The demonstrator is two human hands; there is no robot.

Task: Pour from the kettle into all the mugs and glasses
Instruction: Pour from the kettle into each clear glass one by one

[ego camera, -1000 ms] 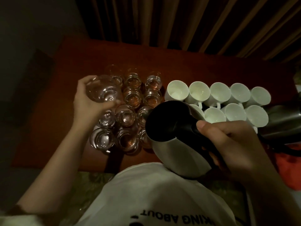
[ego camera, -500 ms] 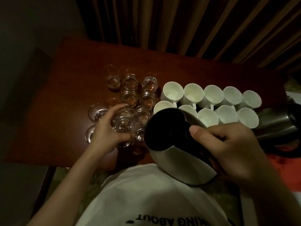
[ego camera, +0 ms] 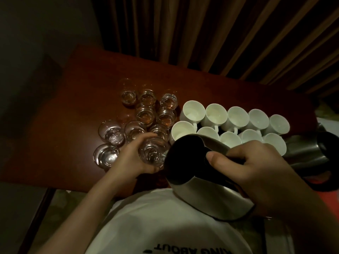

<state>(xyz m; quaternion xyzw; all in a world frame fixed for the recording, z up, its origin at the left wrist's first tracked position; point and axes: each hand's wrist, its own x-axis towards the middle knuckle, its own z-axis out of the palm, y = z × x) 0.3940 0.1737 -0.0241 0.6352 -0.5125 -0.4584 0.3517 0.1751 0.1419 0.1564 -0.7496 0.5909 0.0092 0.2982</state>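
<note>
My right hand (ego camera: pixel 256 173) grips the black handle of a steel kettle (ego camera: pixel 198 173), held open-topped and tilted toward the left over the table's near edge. My left hand (ego camera: pixel 132 158) is wrapped around a clear glass (ego camera: pixel 152 153) right beside the kettle's spout. Several other clear glasses (ego camera: pixel 146 114) stand in a cluster on the dark red table (ego camera: pixel 73 107); two (ego camera: pixel 110 134) sit at the cluster's left. Two rows of white mugs (ego camera: pixel 236 118) stand to the right of the glasses, the near row partly hidden by the kettle.
A second steel vessel (ego camera: pixel 311 153) lies at the right edge, behind my right hand. Brown curtains (ego camera: pixel 201 33) hang behind the table. My white shirt (ego camera: pixel 156 220) fills the bottom of the view. The table's left side lies in dim light.
My left hand set down the glass it held up at the cluster's left, then moved right and closed around a near glass beside the kettle. The kettle stayed in my right hand.
</note>
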